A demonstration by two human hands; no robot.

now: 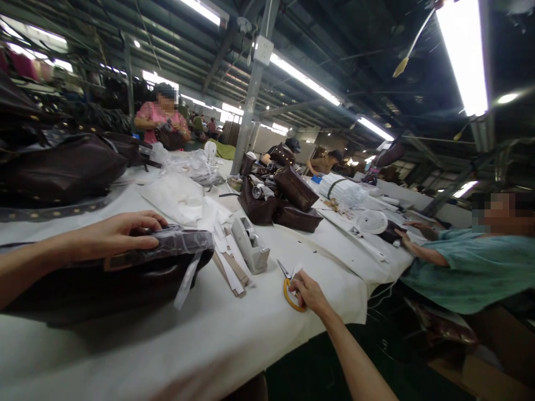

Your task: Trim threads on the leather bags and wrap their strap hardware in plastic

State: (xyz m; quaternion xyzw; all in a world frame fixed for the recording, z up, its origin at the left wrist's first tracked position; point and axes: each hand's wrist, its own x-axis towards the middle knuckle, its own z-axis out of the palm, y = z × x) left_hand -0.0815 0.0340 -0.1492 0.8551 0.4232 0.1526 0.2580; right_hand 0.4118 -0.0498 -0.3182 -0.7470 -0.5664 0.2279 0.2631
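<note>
A dark brown leather handbag (137, 289) lies at the near left of the white-covered table, a buckle on its side. Clear plastic wraps the strap (184, 243) along its top, and a loose strip of film hangs off the right end. My left hand (129, 234) is closed over this wrapped strap, thumb on the near side. Near the table's front edge, my right hand (307, 289) has its fingers around the yellow handle of the scissors (288, 287). Their blades point away and to the left. A small white scrap (297, 269) shows by these fingers.
A grey tape dispenser (251, 245) stands between my hands beside paper and card strips (232, 264). Brown bags (288, 195) are piled beyond it; more bags (62, 167) lie at left. A white fan (371, 221) is further right. Co-workers are around the table, one in green (472, 267) at right.
</note>
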